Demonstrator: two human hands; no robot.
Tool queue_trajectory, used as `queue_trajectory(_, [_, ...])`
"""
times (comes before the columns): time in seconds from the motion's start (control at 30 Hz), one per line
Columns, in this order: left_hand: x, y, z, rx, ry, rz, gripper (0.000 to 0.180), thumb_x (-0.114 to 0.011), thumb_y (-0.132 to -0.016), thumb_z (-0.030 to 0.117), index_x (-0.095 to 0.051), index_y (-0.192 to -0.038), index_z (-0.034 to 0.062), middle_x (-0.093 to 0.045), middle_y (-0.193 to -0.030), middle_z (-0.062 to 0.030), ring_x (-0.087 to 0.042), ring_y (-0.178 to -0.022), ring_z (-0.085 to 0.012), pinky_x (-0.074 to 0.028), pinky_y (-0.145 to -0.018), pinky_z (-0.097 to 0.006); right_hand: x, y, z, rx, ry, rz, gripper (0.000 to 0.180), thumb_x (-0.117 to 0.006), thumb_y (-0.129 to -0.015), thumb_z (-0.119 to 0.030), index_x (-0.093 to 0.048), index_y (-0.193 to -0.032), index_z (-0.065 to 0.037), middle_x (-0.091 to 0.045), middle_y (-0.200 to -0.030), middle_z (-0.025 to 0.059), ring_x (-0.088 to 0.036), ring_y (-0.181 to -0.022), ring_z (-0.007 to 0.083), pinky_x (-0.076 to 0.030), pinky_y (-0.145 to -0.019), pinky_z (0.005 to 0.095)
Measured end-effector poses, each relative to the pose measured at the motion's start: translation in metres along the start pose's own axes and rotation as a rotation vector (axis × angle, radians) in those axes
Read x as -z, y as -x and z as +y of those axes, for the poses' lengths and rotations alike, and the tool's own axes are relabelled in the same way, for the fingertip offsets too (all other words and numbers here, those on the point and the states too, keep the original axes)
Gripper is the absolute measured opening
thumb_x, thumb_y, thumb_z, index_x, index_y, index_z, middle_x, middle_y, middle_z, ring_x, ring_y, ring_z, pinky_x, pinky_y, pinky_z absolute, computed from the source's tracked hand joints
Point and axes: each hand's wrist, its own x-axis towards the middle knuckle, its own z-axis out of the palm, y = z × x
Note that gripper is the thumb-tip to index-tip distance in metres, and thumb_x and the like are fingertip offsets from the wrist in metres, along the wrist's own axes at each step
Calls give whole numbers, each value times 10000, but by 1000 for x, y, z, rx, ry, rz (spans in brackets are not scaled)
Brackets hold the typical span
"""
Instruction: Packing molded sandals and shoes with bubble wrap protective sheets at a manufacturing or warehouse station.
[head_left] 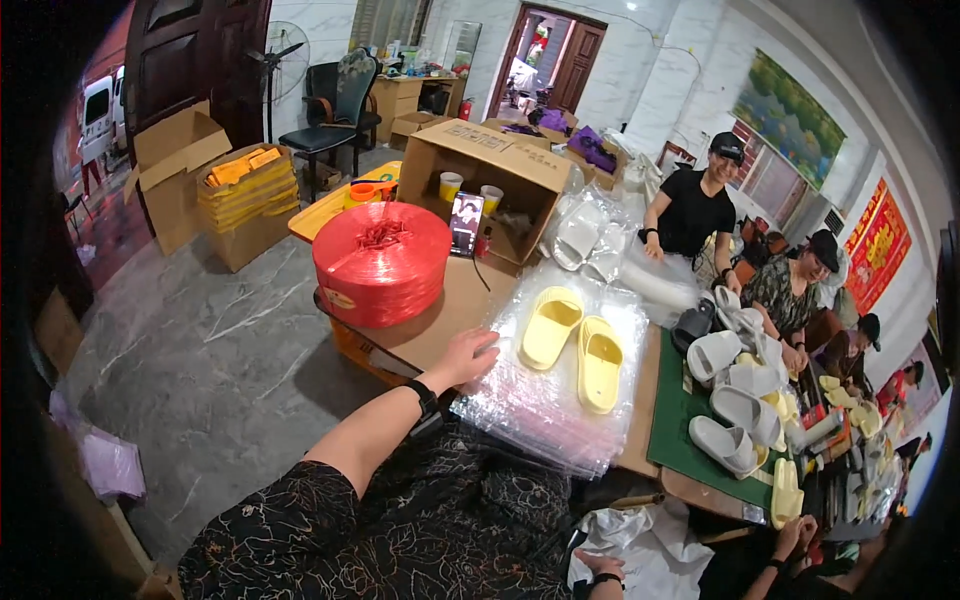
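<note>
My left hand (466,356) lies flat with fingers apart on the brown table (452,310), touching the near-left edge of a stack of clear plastic bags (545,415). A pair of pale yellow slippers (575,342) lies side by side on top of that stack, just right of the hand. A black band sits on my left wrist. My right hand (598,566) shows only partly at the bottom edge, resting against a crumpled white plastic bag (650,545); its grip is unclear.
A big red spool of twine (381,262) stands left of the hand, with an open cardboard box (495,175) and a propped phone (465,222) behind it. White and yellow slippers (740,385) pile on a green mat (675,420). Several people work at right.
</note>
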Motion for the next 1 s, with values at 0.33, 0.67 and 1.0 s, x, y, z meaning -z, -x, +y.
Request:
queue_trajectory(0.33, [0, -6, 1, -18, 78, 23, 411, -642, -902, 288, -654, -1216, 24, -635, -1241, -216, -537, -1238, -378, -428, -1031, -442, -6, 16, 2, -4, -174, 98, 1591, -826, -449, -784, -13, -1547, 31, -157, -1570, 310, -323, -1416, 430, -377, -1116, 511])
queue_trajectory(0.67, [-9, -15, -23, 192, 246, -204, 442, -590, -911, 153, -572, -1293, -67, -610, -1271, -228, -567, -1196, -316, -436, -1019, -397, -1, 30, 6, -76, -390, 30, 1573, -868, -475, -713, 66, -1575, -89, 1, -1606, 304, -98, -1448, 549, -274, -1095, 681])
queue_trajectory(1.0, [-2, -3, -12, 60, 79, -123, 515, -632, -875, 165, -546, -1327, -69, -547, -1362, -259, -513, -1277, -365, -382, -1084, -406, -6, 47, 14, -41, -421, -1, 1581, -871, -496, -697, 103, -1564, -57, 84, -1581, 348, -38, -1435, 587, -234, -1101, 674])
